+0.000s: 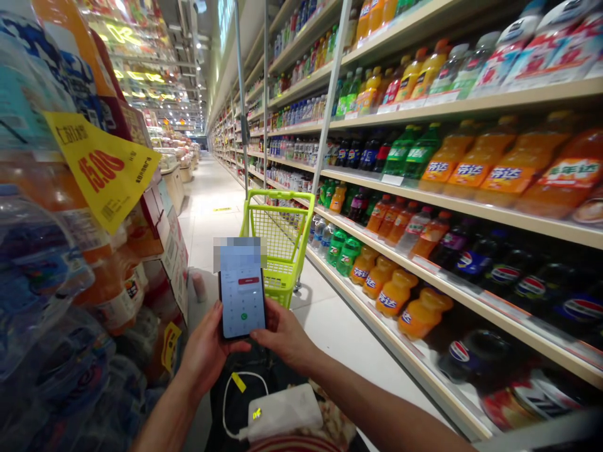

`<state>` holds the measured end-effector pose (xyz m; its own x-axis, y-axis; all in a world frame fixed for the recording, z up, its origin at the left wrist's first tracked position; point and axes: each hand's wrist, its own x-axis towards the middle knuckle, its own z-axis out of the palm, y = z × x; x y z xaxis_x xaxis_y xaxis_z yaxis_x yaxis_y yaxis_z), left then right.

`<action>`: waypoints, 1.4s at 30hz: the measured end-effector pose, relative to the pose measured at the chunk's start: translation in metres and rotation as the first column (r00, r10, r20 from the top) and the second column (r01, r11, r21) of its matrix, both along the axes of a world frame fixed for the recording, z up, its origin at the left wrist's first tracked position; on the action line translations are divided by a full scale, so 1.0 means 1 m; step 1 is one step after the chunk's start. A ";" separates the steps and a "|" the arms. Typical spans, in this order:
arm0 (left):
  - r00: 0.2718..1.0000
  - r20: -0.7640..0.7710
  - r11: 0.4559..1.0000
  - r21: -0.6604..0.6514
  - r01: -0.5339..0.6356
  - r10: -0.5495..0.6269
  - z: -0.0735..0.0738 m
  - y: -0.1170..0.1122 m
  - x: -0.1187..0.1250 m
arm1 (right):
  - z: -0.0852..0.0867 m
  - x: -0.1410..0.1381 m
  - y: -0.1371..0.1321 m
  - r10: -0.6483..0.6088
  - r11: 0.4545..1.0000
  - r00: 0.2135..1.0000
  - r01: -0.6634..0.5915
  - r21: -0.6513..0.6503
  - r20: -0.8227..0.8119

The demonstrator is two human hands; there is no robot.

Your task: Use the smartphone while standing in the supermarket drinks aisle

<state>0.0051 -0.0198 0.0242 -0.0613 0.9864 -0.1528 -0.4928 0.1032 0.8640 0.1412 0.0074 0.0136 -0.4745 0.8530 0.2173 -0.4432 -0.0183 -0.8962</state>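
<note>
A smartphone is held upright in front of me, its screen lit with a dial pad, a green call button and a red bar; the top is blurred out. My left hand grips its left side and lower edge. Around the right side is my right hand, its thumb at the screen's bottom right corner. Below the phone, a white power bank with a lit display and a white cable rests near my lap.
Just ahead stands a lime-green shopping cart. Shelves of soft drink bottles line the right side. Stacked bottle packs and a yellow price sign crowd the left. The tiled aisle floor runs far back.
</note>
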 end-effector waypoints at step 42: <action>0.999 0.039 0.999 -0.027 -0.020 0.021 0.000 0.001 0.002 | -0.006 -0.002 0.016 -0.118 0.993 0.979 0.115 0.026 0.168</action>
